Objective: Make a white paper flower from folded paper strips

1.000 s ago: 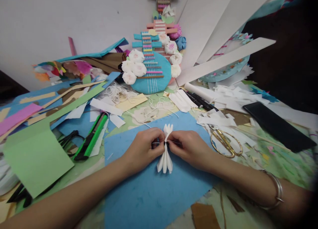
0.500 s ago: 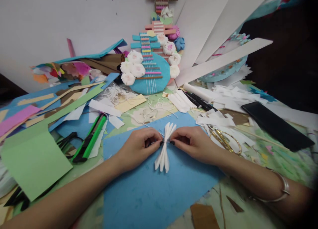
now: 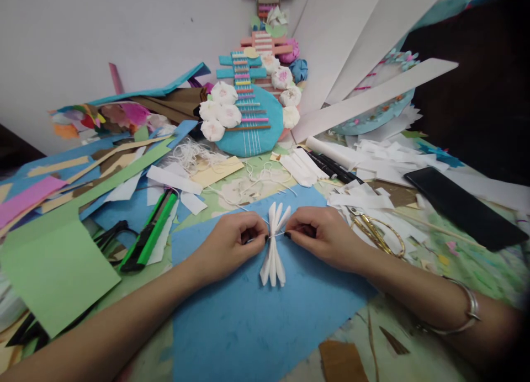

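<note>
A small bundle of white folded paper (image 3: 273, 266) stands over the blue sheet (image 3: 232, 327), pinched in at its middle and fanned out above and below. White string (image 3: 279, 235) runs around its waist. On the bundle's left side, my left hand (image 3: 234, 241) is closed in a pinch on the string, thumb against the paper. My right hand (image 3: 325, 235) pinches the string's other end, a little apart from the bundle on the right. The string is drawn straight between the paper and the right fingertips.
Gold-handled scissors (image 3: 375, 233) lie right of my right hand, before a black phone-like slab (image 3: 464, 208). At left are a green cutter knife (image 3: 151, 227) and green paper (image 3: 58, 271). Behind stands a blue paper instrument (image 3: 271, 122) with white flowers. Tangled string (image 3: 194, 155) and markers (image 3: 331, 164) lie nearer.
My right hand has moved slightly right, away from the bundle, so more string shows between them. The bundle's top has fanned out wider and its upper end leans less to the right.
</note>
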`<state>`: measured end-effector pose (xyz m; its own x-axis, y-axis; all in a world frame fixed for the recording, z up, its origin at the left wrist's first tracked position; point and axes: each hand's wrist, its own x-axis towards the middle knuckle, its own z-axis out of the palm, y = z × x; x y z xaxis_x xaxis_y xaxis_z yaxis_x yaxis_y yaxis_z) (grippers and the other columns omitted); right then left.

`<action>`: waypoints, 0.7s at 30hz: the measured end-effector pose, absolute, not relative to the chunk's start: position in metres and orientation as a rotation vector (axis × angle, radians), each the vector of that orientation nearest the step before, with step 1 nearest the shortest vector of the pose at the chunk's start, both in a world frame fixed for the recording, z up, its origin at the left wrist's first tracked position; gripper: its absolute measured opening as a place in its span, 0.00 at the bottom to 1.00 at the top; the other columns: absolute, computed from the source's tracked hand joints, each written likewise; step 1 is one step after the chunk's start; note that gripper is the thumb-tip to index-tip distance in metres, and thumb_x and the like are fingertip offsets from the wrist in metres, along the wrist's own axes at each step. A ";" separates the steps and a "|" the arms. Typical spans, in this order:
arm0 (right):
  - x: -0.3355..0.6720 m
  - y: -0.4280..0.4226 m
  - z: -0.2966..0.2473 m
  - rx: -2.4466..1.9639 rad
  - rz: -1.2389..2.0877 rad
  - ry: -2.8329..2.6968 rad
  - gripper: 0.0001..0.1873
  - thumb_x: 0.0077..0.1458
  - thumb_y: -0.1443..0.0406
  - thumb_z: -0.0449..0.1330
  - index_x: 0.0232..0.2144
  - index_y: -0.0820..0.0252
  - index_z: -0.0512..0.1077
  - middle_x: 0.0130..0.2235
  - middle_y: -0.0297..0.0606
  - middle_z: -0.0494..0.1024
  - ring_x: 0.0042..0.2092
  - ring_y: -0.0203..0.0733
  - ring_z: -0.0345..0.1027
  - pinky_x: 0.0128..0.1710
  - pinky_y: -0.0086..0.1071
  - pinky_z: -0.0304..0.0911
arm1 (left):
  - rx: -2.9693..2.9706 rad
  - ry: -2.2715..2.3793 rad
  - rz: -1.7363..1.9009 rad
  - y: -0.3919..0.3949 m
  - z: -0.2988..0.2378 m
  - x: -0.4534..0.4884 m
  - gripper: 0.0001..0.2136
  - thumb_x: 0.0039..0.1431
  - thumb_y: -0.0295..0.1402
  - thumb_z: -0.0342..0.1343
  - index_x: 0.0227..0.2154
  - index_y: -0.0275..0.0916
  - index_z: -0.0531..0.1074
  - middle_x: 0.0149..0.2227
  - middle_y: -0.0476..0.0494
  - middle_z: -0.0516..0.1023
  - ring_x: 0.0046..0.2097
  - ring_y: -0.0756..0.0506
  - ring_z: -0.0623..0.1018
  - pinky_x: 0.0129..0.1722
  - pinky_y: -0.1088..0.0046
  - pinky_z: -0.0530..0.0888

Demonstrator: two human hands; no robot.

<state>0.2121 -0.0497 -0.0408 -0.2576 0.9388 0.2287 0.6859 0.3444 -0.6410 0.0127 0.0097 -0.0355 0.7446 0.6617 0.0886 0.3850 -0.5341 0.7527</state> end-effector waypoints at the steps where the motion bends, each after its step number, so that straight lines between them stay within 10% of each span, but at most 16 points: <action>1: 0.212 -0.049 -0.041 -1.399 0.533 -2.034 0.06 0.52 0.72 0.55 0.29 0.61 0.73 0.27 0.33 0.71 0.28 0.31 0.61 0.30 0.26 0.55 | 2.188 0.784 0.473 0.010 -0.036 0.013 0.06 0.53 0.26 0.49 0.26 0.36 0.71 0.28 0.49 0.73 0.29 0.52 0.69 0.29 0.77 0.66; 9: 0.216 -0.052 -0.045 -1.356 0.101 -2.052 0.09 0.55 0.67 0.57 0.30 0.56 0.77 0.27 0.37 0.72 0.32 0.37 0.64 0.34 0.31 0.59 | 2.181 0.744 0.531 0.009 -0.039 0.012 0.06 0.53 0.26 0.50 0.28 0.36 0.72 0.31 0.47 0.74 0.29 0.52 0.69 0.28 0.77 0.65; 21: 0.205 -0.054 -0.045 -1.267 0.794 -1.405 0.17 0.52 0.65 0.59 0.46 0.58 0.71 0.48 0.42 0.75 0.46 0.41 0.70 0.46 0.38 0.67 | 2.246 0.556 0.510 0.001 -0.038 0.013 0.05 0.52 0.23 0.51 0.27 0.37 0.70 0.31 0.48 0.74 0.32 0.51 0.72 0.34 0.75 0.69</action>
